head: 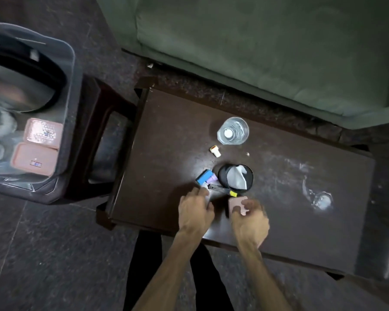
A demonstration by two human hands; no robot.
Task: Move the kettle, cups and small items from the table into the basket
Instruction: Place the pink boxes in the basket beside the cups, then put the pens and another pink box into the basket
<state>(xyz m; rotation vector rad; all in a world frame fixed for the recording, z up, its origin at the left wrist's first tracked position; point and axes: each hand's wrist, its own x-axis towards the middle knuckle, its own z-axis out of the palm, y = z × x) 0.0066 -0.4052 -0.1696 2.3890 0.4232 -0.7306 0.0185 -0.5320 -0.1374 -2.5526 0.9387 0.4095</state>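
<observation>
Pink box is gripped by the right hand at lower centre; the left hand is laid open-fingered on the worktop.

Dark brown desk, green sofa, a clear glass, a black cup, a blue item, two pink lids in the basket.

The room was dim, and light from overhead glared off the dark table just beyond the fingers. Far left of them the basket smeared with motion blur, and the wide lens bent the edges.
</observation>
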